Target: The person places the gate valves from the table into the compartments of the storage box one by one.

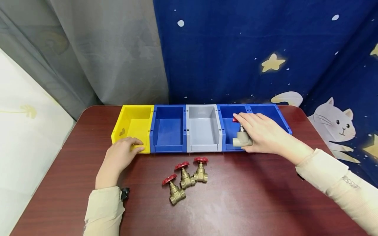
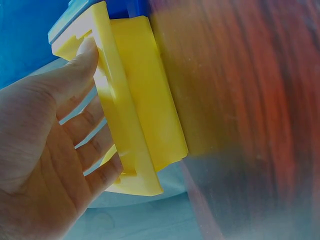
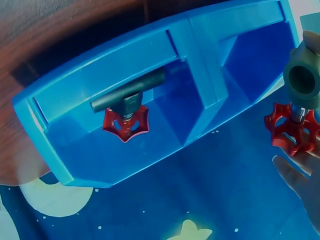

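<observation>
My right hand [image 1: 261,132] grips a beige gate valve [image 1: 242,139] with a red handwheel [image 3: 295,129], held over the second blue bin [image 1: 228,123] from the right. At the far left, my left hand [image 1: 121,157] holds the front lip of the yellow bin [image 2: 142,105], thumb and fingertips at its edge. Three brass gate valves [image 1: 200,175] with red handwheels lie together on the table in front of the bins. In the right wrist view, a dark-bodied valve [image 3: 127,102] with a red handwheel lies inside the rightmost blue bin [image 3: 120,165]; my right hand hides it in the head view.
The bins stand side by side along the back of the dark red table [image 1: 224,209]. Another blue bin [image 1: 169,129] and a grey bin [image 1: 203,129] fill the middle of the row. A grey curtain [image 1: 118,49] and a blue starry curtain [image 1: 221,49] hang behind.
</observation>
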{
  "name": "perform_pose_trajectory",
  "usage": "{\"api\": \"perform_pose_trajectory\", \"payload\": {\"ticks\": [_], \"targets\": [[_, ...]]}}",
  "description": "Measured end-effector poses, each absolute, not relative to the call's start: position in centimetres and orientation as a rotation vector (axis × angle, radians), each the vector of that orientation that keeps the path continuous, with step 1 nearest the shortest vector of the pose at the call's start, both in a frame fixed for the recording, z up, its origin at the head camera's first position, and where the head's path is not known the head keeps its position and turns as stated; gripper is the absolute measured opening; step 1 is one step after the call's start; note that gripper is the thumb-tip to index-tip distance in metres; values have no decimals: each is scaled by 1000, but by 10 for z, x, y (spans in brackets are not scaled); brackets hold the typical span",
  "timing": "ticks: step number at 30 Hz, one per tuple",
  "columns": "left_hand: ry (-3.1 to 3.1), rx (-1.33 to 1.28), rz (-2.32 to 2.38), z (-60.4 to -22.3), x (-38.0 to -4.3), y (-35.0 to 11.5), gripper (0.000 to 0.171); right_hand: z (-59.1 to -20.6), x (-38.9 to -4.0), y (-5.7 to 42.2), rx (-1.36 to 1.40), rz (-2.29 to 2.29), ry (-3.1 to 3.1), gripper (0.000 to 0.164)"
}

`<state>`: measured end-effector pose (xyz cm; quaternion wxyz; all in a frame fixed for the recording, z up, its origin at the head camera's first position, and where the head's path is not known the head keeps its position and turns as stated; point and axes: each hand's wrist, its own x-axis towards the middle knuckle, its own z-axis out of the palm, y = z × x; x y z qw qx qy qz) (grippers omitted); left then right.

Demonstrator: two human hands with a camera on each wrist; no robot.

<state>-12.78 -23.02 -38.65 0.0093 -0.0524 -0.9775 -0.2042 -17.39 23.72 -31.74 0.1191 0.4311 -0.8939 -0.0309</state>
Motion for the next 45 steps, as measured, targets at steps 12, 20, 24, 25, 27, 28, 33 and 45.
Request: {"api": "perform_pose_trajectory", "payload": {"ticks": [12,20,24,25,27,28,33,45], "targets": [[-3053,-154,-653,-387,-127,-231,27,-319,-201,228,1243,-204,-2733,107],[-3056,-145,-656,-387,-127,-230,27,-324,-217,222,1251,-180,-2802,108],[-3055,-144,-657,-388,-127,-230,27,-327,-222,219,1259,-216,-2838,106],[-3055,-145,-657,-388,-127,-230,27,-328,-223,218,1262,-222,-2846,106],[-3055,-147,-656,-388,-127,-231,27,-329,-225,217,1267,-234,-2859,106],[-3055,-147,-656,-388,-127,-230,27,-330,-226,216,1269,-240,-2862,106],[-3052,-144,-656,-387,-127,-230,27,-335,-231,214,1281,-226,-2871,106],[-3051,-147,-662,-387,-126,-231,27,-348,-236,211,1264,-221,-2962,106]]}}
